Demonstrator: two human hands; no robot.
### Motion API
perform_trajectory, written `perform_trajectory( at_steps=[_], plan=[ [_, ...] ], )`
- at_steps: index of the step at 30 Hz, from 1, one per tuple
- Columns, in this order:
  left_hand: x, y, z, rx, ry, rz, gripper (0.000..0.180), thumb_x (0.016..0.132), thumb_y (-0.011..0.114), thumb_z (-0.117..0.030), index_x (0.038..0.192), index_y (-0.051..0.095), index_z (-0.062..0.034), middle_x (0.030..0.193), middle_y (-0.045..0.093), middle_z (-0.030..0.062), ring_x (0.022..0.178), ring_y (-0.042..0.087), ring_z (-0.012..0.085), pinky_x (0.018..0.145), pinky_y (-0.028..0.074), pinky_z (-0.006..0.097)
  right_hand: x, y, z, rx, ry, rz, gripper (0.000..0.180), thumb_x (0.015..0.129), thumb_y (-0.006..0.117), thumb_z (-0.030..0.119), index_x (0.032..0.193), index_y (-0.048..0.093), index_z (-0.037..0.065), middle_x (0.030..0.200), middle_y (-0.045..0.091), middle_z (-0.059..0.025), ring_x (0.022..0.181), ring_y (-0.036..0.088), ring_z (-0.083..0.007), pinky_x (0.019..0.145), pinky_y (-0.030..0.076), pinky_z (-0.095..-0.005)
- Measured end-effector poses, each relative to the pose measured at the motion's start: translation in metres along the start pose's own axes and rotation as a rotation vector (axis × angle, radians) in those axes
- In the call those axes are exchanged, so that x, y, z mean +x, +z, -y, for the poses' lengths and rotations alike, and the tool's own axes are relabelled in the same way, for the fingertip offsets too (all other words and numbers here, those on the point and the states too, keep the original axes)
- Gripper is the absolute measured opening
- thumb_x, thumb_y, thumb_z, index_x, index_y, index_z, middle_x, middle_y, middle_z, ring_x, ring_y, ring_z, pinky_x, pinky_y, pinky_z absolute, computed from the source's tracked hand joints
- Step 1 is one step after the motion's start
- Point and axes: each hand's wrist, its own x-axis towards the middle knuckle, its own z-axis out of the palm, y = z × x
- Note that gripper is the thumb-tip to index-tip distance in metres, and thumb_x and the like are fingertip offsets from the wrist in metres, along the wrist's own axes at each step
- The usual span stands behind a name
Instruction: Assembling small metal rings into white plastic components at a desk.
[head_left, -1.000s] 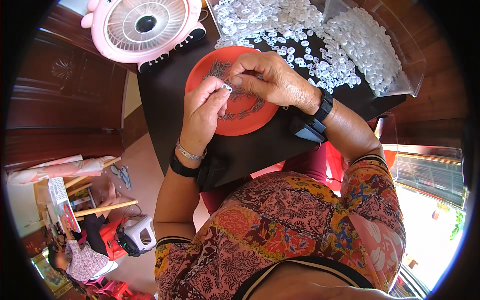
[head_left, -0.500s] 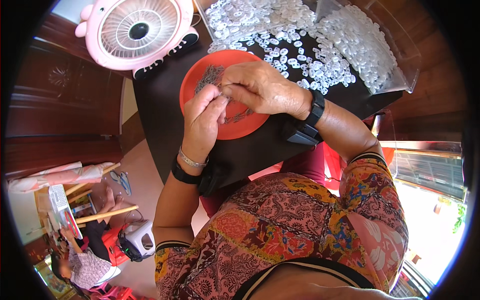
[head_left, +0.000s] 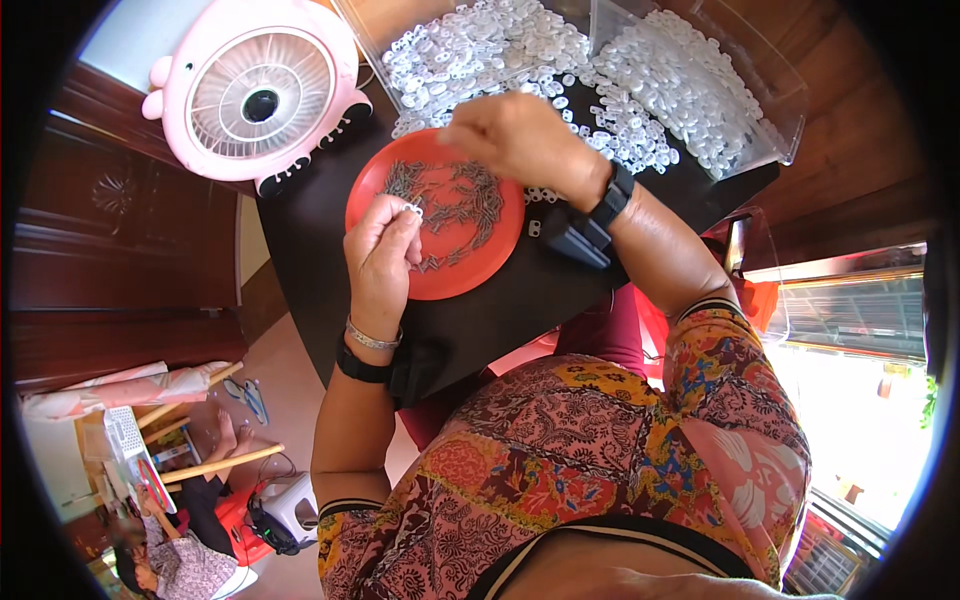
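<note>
Between the thumb and forefinger of my left hand [head_left: 380, 255] is a small white plastic piece [head_left: 413, 210]. This hand is closed in a pinch over the left side of a round orange-red plate [head_left: 470, 282]. Thin grey metal pins [head_left: 485, 205], perhaps screws or nails, lie scattered in the plate. My right hand [head_left: 535, 145] hovers at the plate's upper right edge, its fingers bent and smeared by motion. Whether it holds anything cannot be made out. Loose white oval pieces with holes [head_left: 635, 140] lie on the dark table beyond it.
Two clear bins, one at the back [head_left: 385, 75] and one at the right [head_left: 792, 145], hold heaps of white pieces. A pink fan [head_left: 175, 110] stands at the back left. At the far lower left, another person [head_left: 190, 570] sits by a small wooden stand.
My hands were together over the plate and are now apart. The right one has lifted away toward the far side, while the left keeps the white piece. The whole view has shifted slightly.
</note>
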Motion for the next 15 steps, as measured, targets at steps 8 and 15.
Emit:
perform_trajectory(
  at_steps=[8,15],
  plan=[
    [0.0,-0.001,-0.002,-0.024,0.023,0.018,0.015,0.09,0.049,-0.012,0.078,0.053,-0.0048,0.061,0.05,-0.0006,0.053,0.044,0.0051,0.049,0.032,0.019,-0.002,-0.002,-0.072,-0.364,0.073,0.222,0.018,0.086,0.046,0.018,0.081,0.06,0.008,0.08,0.063,-0.0137,0.08,0.06,-0.0354,0.069,0.046,-0.0476],
    [-0.001,-0.001,-0.004,-0.056,0.001,0.021,0.015,0.089,0.052,-0.01,0.077,0.052,-0.0022,0.061,0.049,-0.0002,0.053,0.043,0.0057,0.05,0.036,0.021,-0.002,0.001,-0.068,-0.4,0.08,0.271,0.017,0.086,0.047,0.018,0.082,0.058,0.006,0.083,0.062,-0.0137,0.082,0.059,-0.0353,0.07,0.046,-0.047]
  ],
)
